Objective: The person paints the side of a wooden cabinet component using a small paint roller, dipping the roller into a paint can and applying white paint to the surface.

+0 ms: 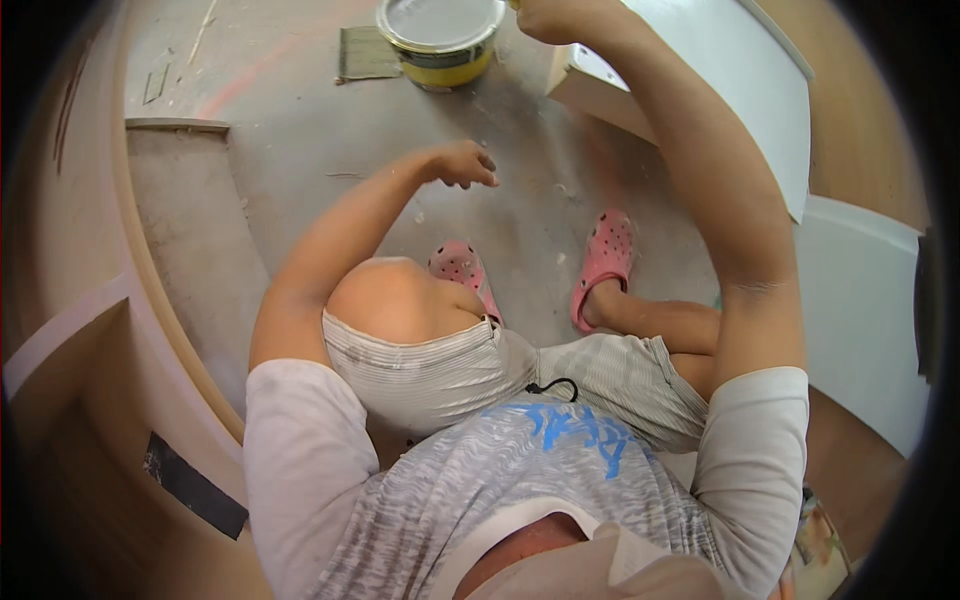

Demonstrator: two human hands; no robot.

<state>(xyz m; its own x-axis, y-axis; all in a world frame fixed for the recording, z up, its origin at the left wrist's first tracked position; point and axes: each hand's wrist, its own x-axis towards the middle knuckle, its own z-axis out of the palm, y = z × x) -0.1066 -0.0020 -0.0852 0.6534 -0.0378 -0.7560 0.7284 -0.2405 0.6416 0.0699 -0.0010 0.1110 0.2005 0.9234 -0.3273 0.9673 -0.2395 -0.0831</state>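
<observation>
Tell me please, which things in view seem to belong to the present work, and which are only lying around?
Probably in use:
- yellow tub, close to the right hand
- white-topped box, beyond the right forearm

Apparently lying about:
- greenish flat piece, on the floor beside the tub
- dark strip, lower left

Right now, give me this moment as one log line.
left hand: over floor, fingers bent | right hand: partly cropped, grip unclear | yellow-black bucket: upright on floor
</observation>
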